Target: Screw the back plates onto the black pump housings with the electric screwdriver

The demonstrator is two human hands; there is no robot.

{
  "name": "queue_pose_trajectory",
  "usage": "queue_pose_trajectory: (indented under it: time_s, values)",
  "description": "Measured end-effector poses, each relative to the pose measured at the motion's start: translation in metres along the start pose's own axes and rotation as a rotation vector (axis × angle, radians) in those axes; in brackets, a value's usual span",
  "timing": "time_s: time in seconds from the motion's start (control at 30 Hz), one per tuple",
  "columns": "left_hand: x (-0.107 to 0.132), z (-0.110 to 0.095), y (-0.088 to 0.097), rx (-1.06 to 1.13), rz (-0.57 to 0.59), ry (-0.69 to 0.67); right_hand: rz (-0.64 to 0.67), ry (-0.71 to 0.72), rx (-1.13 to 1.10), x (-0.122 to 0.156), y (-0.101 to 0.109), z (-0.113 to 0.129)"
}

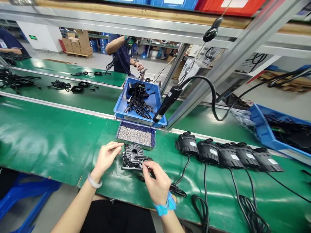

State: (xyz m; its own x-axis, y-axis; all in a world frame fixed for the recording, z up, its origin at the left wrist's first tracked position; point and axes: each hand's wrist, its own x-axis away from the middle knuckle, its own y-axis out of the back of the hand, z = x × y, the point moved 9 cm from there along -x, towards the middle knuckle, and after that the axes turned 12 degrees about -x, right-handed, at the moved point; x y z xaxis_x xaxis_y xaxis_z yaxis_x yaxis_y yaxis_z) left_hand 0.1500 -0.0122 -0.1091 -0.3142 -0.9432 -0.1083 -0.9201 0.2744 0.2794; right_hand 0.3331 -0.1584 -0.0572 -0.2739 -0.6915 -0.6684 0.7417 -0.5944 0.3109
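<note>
A round black motor-like unit (133,154) with a ribbed top sits on the green bench in front of me. My left hand (108,157) is at its left edge, thumb and fingers pinched together; anything between them is too small to make out. On the unit's right side my right hand (156,181) is closed, fingertips by the black cable (145,158) that comes off the unit. Whether those fingers grip the cable or a small part is hidden. Just behind the unit lies a blue tray of small silver screws (136,135).
A black electric screwdriver (167,103) hangs by its cord above a blue bin (119,106) of cabled adapters. Several finished-looking black units (188,144) stand in a row on the right, cables trailing forward. A metal post (201,64) slants up. Another person (119,55) works across the bench.
</note>
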Motion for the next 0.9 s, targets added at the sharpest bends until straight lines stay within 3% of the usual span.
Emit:
queue_pose_trajectory:
  time_s: [0.2,0.3,0.4,0.5,0.63,0.77,0.9]
  values:
    - [0.029,0.022,0.0,0.202,-0.073,0.183,-0.006,0.022,-0.018,0.0,-0.005,-0.001]
    - [0.036,0.023,-0.002,0.213,-0.106,0.189,-0.02,-0.016,-0.033,0.009,-0.005,-0.003]
    - [0.039,0.013,-0.004,0.107,-0.107,0.087,0.011,-0.147,-0.089,0.024,-0.001,-0.018]
    - [0.042,-0.008,-0.004,-0.084,-0.126,-0.114,-0.074,-0.232,-0.158,0.03,0.022,-0.036]
    - [0.045,-0.037,-0.005,-0.283,-0.154,-0.382,-0.19,-0.26,-0.171,-0.003,0.05,-0.051]
    - [0.045,-0.06,-0.008,-0.368,-0.152,-0.571,0.022,-0.297,0.0,-0.059,0.033,-0.065]
    - [0.05,-0.079,-0.008,-0.438,-0.184,-0.708,0.339,-0.358,0.126,-0.097,-0.012,-0.1]
